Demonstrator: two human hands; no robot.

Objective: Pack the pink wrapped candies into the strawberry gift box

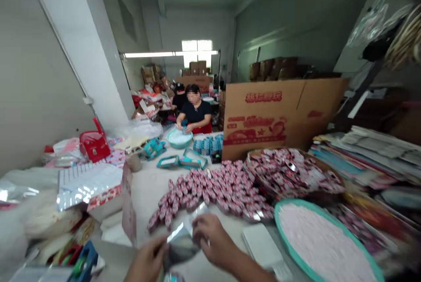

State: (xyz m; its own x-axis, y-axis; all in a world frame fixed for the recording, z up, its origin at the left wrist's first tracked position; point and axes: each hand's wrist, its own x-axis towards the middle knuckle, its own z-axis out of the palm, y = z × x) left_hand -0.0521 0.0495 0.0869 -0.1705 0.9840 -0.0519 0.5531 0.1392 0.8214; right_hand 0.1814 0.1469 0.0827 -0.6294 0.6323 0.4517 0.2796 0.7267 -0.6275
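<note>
A shiny plastic pouch (pixel 182 240) is stretched between my two hands at the bottom middle of the head view. My left hand (pixel 149 258) has its fingers closed on the pouch's left edge. On the right side, my right hand (pixel 213 238) pinches the pouch near its upper corner, fingers curled. What the pouch contains is blurred. Just beyond my hands lies a spread of small pink-and-red packs (pixel 210 190) on the white table (pixel 141 187). Beside my right forearm is a white flat box-like object (pixel 263 244).
A teal basin (pixel 286 240) of pale pieces stands at right, below a basket (pixel 253 172) of pink packets. A cardboard sheet (pixel 283 115) rises behind them. An open carton (pixel 128 207) and papers (pixel 88 183) are left. Across the table, a person (pixel 195 113) works over another basin (pixel 179 141).
</note>
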